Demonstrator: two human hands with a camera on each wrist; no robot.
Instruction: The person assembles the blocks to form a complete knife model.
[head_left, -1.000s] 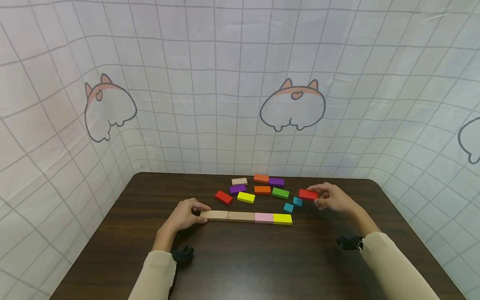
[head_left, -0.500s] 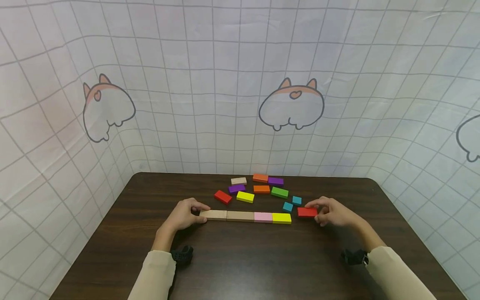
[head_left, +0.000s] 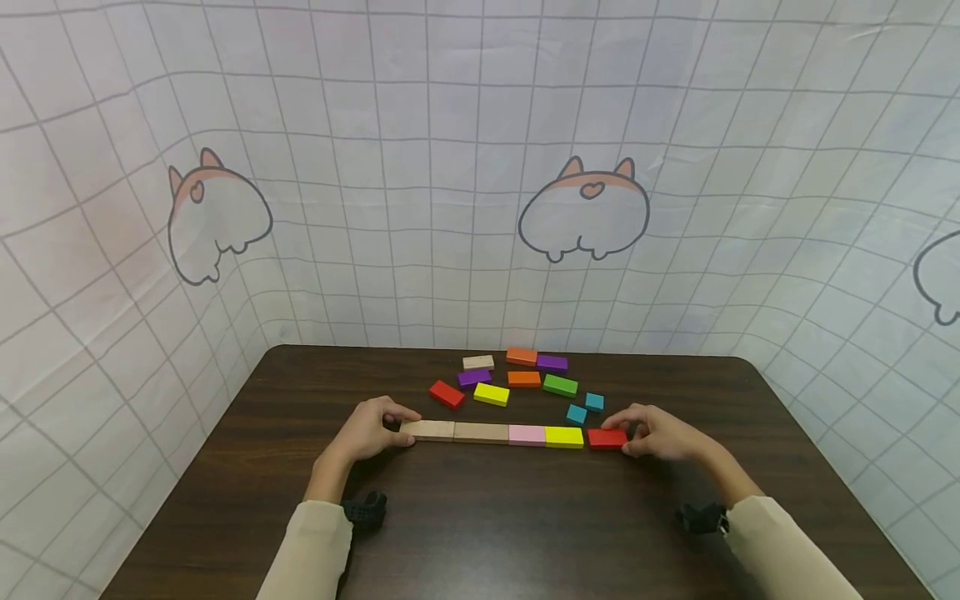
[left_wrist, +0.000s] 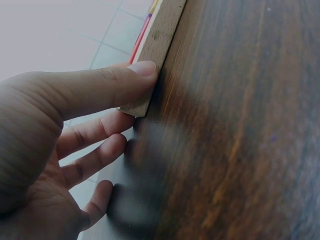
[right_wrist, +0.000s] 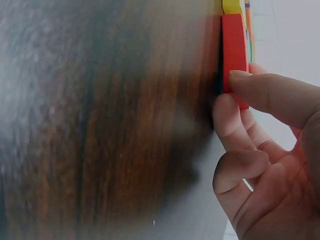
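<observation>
In the head view a straight row of blocks lies on the dark wooden table (head_left: 480,517). From the left it runs: a plain wooden block (head_left: 429,430), a second plain block (head_left: 482,432), a pink block (head_left: 527,435) and a yellow block (head_left: 564,437). My left hand (head_left: 369,430) pinches the row's left end between thumb and fingers; the left wrist view shows the thumb on the plain block's near side. My right hand (head_left: 660,433) pinches a red block (head_left: 607,439) by its right end, in line with the row, a narrow gap from the yellow block.
Behind the row lie loose blocks: a red one (head_left: 447,394), a yellow one (head_left: 492,394), a green one (head_left: 560,385), two small blue ones, and several orange, purple and plain ones. A white grid-patterned cloth (head_left: 405,208) hangs behind the table.
My right hand has brought the red block toward me and then left, from beside the blue blocks to the row's right end. My left hand has stayed put.
</observation>
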